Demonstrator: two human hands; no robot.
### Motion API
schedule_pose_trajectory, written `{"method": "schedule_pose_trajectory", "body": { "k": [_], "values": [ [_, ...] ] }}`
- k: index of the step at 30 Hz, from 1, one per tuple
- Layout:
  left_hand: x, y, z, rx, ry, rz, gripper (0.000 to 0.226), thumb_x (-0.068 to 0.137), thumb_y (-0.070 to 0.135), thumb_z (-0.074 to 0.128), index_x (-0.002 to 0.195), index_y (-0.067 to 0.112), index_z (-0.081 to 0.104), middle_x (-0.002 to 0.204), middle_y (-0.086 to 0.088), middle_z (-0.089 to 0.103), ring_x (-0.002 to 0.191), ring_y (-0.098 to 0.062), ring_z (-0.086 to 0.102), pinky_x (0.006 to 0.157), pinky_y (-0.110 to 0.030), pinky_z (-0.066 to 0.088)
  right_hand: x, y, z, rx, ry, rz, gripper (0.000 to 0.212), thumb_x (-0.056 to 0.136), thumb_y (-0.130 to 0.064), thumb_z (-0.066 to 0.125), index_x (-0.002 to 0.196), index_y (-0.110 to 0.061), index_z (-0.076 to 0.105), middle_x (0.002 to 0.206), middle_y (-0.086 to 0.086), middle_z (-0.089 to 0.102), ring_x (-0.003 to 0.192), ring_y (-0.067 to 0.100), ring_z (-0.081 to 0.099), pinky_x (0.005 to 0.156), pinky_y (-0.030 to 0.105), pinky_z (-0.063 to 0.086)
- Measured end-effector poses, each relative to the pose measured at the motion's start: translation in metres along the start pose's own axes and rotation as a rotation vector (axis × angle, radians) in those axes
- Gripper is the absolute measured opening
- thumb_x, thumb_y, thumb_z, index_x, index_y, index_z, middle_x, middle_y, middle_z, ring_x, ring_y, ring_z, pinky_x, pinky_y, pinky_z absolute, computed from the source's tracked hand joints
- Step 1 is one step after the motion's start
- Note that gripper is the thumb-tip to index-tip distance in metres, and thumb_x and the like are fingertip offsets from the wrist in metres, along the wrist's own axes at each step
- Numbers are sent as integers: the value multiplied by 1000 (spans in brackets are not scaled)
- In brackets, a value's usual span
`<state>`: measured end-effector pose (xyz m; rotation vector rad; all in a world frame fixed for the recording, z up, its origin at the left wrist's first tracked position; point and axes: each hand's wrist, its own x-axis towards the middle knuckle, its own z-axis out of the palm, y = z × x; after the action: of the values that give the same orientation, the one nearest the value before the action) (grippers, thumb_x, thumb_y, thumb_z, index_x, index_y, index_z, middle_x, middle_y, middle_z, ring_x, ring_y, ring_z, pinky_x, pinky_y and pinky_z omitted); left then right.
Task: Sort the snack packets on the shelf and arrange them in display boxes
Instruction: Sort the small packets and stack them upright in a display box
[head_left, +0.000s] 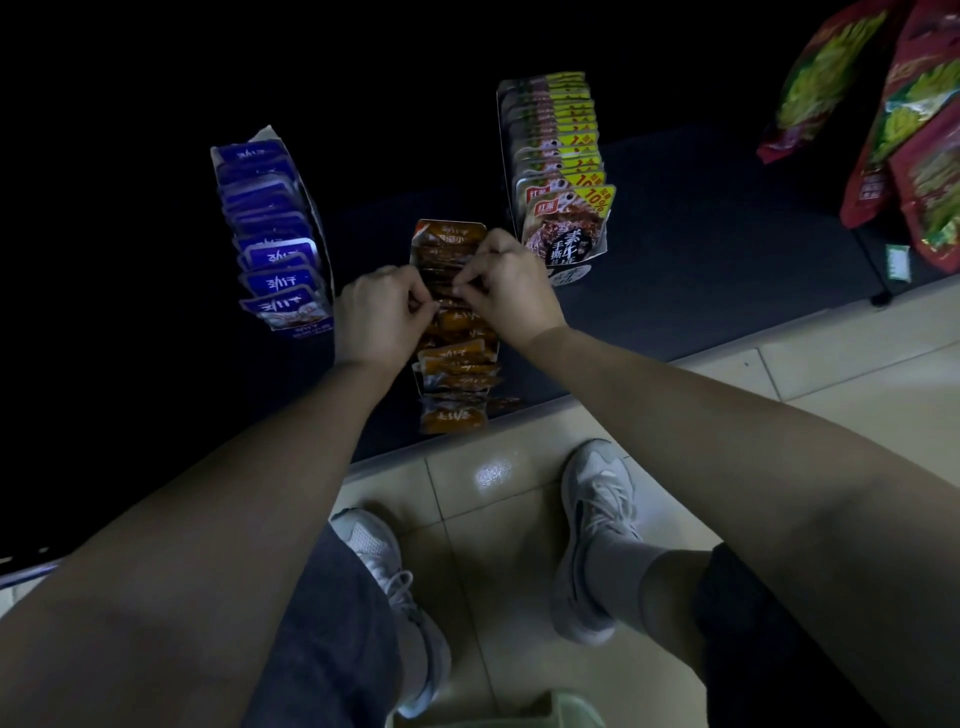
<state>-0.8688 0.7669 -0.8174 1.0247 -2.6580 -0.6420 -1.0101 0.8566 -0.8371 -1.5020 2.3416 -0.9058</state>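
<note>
A display box of orange snack packets (454, 332) stands in the middle of the dark bottom shelf (701, 249). My left hand (382, 314) and my right hand (506, 283) meet over the row, fingers curled, each pinching the top of an orange packet in the box. A few orange packets (452, 415) lie loose at the box's near end by the shelf edge. To the left is a display box of blue packets (272, 239), and to the right a box of yellow-and-brown packets (561, 171).
Large red and green snack bags (893, 114) hang at the upper right. Below the shelf edge is a beige tiled floor (519, 493) with my two white shoes. The shelf's left and rear are in deep shadow.
</note>
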Motion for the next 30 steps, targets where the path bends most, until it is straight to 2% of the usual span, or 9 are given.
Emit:
{"method": "schedule_pose_trajectory", "body": {
  "k": [4,7,9,11,16,22,26,28,30],
  "values": [
    [2,3,2,-17,28,13,17,82,20,73,93,18,59,83,1,65,75,-16,61,63,-35,52,-2,8,-6,130,-54,22,13,83,-3,70,95,-5,74,101,9,55,85,14,57,82,24,50],
    [2,5,6,6,29,57,24,83,19,70,101,20,55,83,4,60,76,-16,59,61,-35,48,-6,13,-16,181,-136,-37,21,82,0,65,102,-5,66,104,8,50,82,15,60,78,28,54],
    [3,5,7,9,38,66,20,83,18,70,98,20,57,84,3,60,77,-17,59,60,-32,45,-11,17,-22,148,-177,-114,21,80,-5,68,98,-7,58,107,7,47,86,18,59,77,36,54],
    [4,4,6,-12,46,42,17,82,18,72,94,20,60,85,3,61,78,-16,59,62,-32,46,-17,24,-22,20,-184,-205,19,78,-13,73,90,-9,59,110,10,46,95,21,54,76,42,52],
    [8,4,5,-56,61,-19,11,80,21,74,85,19,65,85,2,64,77,-14,60,64,-33,50,-18,26,-21,-130,-183,-273,26,76,-32,78,88,-12,69,115,13,49,105,26,52,73,39,52],
    [13,4,9,-128,74,-96,9,79,20,76,83,18,68,85,3,60,76,-11,57,67,-30,50,-17,25,-23,-306,-218,-390,17,79,-26,73,82,-9,73,113,14,54,98,28,56,61,40,52],
    [15,2,10,-233,66,-75,9,83,7,69,88,14,71,88,3,58,77,-6,55,71,-19,49,-11,13,-14,-234,-94,-297,18,83,-16,65,69,-4,64,110,15,55,85,27,58,52,36,49],
    [16,-1,7,-249,51,-67,15,85,4,64,94,13,71,92,2,56,80,-5,54,71,-13,43,-2,5,-11,-206,-87,-257,14,84,-15,66,73,-5,66,108,14,55,73,28,60,53,38,50],
    [13,-8,3,-273,16,-66,20,84,3,62,99,13,69,96,0,54,83,-6,54,73,-16,46,4,-1,-6,-215,-105,-214,15,86,-17,66,79,-5,69,104,14,55,68,31,61,54,40,51]
  ]
}}
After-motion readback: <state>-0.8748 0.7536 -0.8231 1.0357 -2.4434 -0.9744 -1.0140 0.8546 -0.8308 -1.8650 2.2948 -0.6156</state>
